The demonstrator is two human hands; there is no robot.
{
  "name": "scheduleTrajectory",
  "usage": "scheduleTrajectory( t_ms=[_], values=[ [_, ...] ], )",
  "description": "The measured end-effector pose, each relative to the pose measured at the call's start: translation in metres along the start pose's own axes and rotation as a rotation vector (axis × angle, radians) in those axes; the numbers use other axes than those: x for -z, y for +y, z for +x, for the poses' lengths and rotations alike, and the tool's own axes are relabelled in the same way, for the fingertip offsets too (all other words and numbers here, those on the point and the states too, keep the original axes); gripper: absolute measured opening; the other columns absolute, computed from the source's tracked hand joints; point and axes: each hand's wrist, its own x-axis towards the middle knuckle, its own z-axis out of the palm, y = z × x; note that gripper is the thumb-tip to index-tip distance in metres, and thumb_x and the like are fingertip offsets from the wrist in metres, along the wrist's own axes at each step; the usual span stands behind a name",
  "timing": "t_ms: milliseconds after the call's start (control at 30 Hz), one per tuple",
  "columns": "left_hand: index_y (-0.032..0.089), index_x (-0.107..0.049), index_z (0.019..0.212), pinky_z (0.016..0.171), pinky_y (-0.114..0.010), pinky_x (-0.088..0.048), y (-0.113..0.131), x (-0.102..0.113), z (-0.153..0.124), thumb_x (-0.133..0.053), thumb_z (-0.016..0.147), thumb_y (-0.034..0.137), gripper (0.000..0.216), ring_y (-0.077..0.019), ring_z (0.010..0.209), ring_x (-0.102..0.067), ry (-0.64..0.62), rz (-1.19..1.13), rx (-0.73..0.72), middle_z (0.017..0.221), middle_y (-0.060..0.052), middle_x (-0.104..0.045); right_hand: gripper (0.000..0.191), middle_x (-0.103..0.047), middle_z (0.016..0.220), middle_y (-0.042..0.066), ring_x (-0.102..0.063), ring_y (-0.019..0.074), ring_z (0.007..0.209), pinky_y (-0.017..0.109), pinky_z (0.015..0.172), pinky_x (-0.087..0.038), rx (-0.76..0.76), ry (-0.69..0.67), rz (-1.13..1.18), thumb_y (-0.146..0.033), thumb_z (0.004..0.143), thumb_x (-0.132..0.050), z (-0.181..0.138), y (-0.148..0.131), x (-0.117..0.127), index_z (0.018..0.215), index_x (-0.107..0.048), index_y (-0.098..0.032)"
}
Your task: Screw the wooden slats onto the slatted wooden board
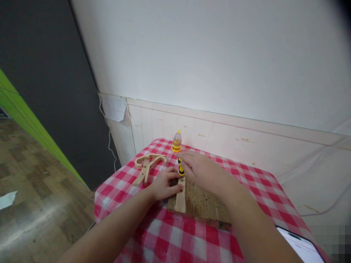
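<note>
A small yellow-and-black screwdriver (181, 167) stands nearly upright over a pale wooden piece (180, 202). My right hand (199, 168) is at its handle, fingers closed about the top; part of the grip is hidden. My left hand (164, 184) pinches the wooden piece from the left side, thumb and fingers near the screwdriver's lower end. Dark holes show in the wooden piece, which lies along the left part of a brown board (205, 204) dotted with many small holes. The screwdriver's tip is too small to make out.
Other pale wooden pieces, curved and straight (146, 168), lie to the left. Against the wall stands a clear, yellow-based screwdriver-bit case (177, 141). A phone (298, 243) rests at the right front. A red-and-white checked cloth (181, 241) covers the table.
</note>
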Motion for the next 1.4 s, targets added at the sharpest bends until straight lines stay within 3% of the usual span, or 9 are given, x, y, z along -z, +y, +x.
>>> scheduleTrajectory(
  t_ms=[133,333,667,800,967,1067,1200,1267,1400],
  values=[
    [0.015,-0.067,0.096,0.078,-0.033,-0.048,0.0008,0.0004,0.0002,-0.065,0.075,0.030,0.026,-0.0203,0.090,-0.055,-0.008,0.014,0.002,0.099,-0.009,-0.057,0.025,-0.062,0.106,0.008,-0.055,0.0158,0.099,0.030,0.084,-0.042,0.062,0.030,0.002,-0.017,0.091,-0.041,0.0018,0.0063,-0.0023,0.103,-0.063,-0.016],
    [0.014,-0.066,0.099,0.087,-0.036,-0.045,0.0030,0.0025,0.0016,-0.063,0.078,0.031,0.027,-0.0220,0.098,-0.053,-0.022,0.026,-0.061,0.106,-0.010,-0.056,0.023,-0.061,0.087,0.007,-0.054,0.0158,0.083,0.028,0.074,-0.041,0.027,0.102,-0.068,-0.035,0.085,-0.056,0.0020,0.0055,-0.0038,0.087,-0.062,-0.013],
    [0.016,-0.068,0.093,0.085,-0.034,-0.045,0.0084,0.0009,0.0007,-0.061,0.079,0.030,0.021,-0.0211,0.096,-0.053,0.044,0.027,-0.096,0.105,-0.010,-0.056,0.016,-0.066,0.093,0.005,-0.057,0.0134,0.081,0.026,0.073,-0.040,0.046,-0.008,0.053,-0.017,0.086,-0.048,-0.0023,0.0026,0.0051,0.087,-0.064,-0.017],
    [0.014,-0.066,0.092,0.070,-0.027,-0.045,0.0086,0.0004,0.0023,-0.061,0.078,0.032,0.023,-0.0163,0.080,-0.054,0.047,-0.003,-0.042,0.090,-0.007,-0.060,0.013,-0.065,0.091,0.006,-0.056,0.0140,0.081,0.027,0.072,-0.040,0.023,0.020,0.018,-0.020,0.085,-0.051,-0.0016,0.0031,0.0038,0.085,-0.064,-0.016],
    [0.012,-0.064,0.086,0.057,-0.022,-0.037,0.0049,-0.0011,0.0034,-0.061,0.078,0.036,0.025,-0.0124,0.065,-0.047,0.056,0.007,0.000,0.067,-0.001,-0.052,0.015,-0.062,0.093,0.007,-0.055,0.0153,0.085,0.029,0.076,-0.041,-0.004,0.078,-0.027,-0.026,0.084,-0.055,0.0023,0.0078,-0.0013,0.092,-0.063,-0.015],
    [0.012,-0.063,0.081,0.055,-0.022,-0.035,0.0058,-0.0011,0.0036,-0.062,0.077,0.036,0.024,-0.0114,0.062,-0.043,0.064,0.029,0.008,0.065,0.000,-0.051,0.020,-0.064,0.100,0.007,-0.056,0.0157,0.094,0.029,0.083,-0.041,0.064,0.064,-0.005,-0.021,0.088,-0.047,0.0025,0.0093,-0.0026,0.098,-0.064,-0.017],
    [0.012,-0.060,0.075,0.054,-0.022,-0.032,0.0064,-0.0016,0.0024,-0.063,0.075,0.031,0.019,-0.0098,0.060,-0.040,0.075,0.048,0.020,0.064,0.001,-0.048,0.023,-0.067,0.097,0.005,-0.058,0.0152,0.091,0.028,0.080,-0.041,0.094,0.024,0.001,-0.015,0.086,-0.044,0.0004,0.0080,0.0002,0.093,-0.066,-0.018],
    [0.013,-0.059,0.072,0.052,-0.021,-0.031,0.0057,-0.0021,0.0020,-0.064,0.074,0.029,0.017,-0.0091,0.058,-0.039,0.069,0.037,0.030,0.063,0.002,-0.045,0.021,-0.067,0.093,0.004,-0.058,0.0143,0.085,0.026,0.075,-0.041,0.066,0.013,0.003,-0.015,0.085,-0.046,0.0001,0.0073,0.0019,0.090,-0.066,-0.018],
    [0.013,-0.058,0.073,0.050,-0.020,-0.029,0.0045,-0.0031,0.0026,-0.063,0.073,0.027,0.015,-0.0085,0.057,-0.039,0.070,0.024,0.022,0.061,0.003,-0.044,0.019,-0.065,0.083,0.006,-0.056,0.0151,0.073,0.026,0.064,-0.039,-0.073,0.065,-0.104,-0.033,0.084,-0.055,0.0026,0.0071,-0.0001,0.085,-0.063,-0.016]
  ],
)
